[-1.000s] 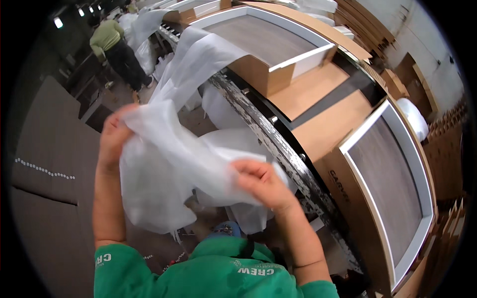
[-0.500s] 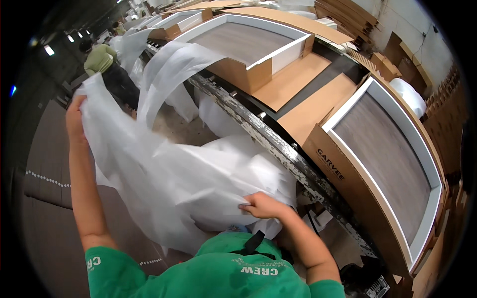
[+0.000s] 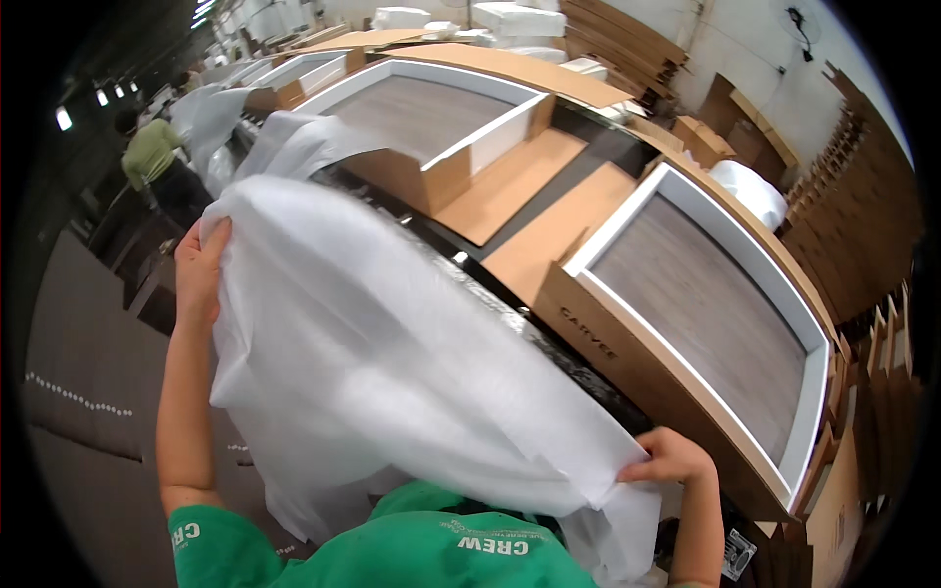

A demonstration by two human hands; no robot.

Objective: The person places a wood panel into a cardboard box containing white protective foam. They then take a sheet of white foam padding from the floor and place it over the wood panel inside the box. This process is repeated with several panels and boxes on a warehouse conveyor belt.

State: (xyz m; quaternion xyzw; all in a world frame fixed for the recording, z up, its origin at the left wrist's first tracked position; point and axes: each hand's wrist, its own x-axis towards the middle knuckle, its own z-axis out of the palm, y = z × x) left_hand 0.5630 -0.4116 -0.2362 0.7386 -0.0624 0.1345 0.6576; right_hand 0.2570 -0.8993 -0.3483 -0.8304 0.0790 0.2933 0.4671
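Between my two hands stretches a large sheet of white foam wrap (image 3: 372, 363), partly see-through and hanging in folds before my body. My left hand (image 3: 203, 257) is closed on its far left corner. At the sheet's right end, my right hand (image 3: 671, 457) pinches the edge, close to the work line. Beyond the sheet stands an open cardboard box (image 3: 588, 318) holding a white-framed panel with a grey wood-grain face (image 3: 711, 304). The sheet covers part of the line's near edge.
A second boxed panel (image 3: 431, 108) lies farther along the line, white wrap (image 3: 294, 147) draped over its near side. Cardboard flaps (image 3: 559, 235) spread between the boxes. At far left a person in a yellow-green shirt (image 3: 152, 152) stands. Stacked brown boards (image 3: 853, 176) line the right wall.
My right hand has moved right and pulled the sheet wide, up beside the line. My left hand has come slightly inward and lower. The sheet is now more spread out.
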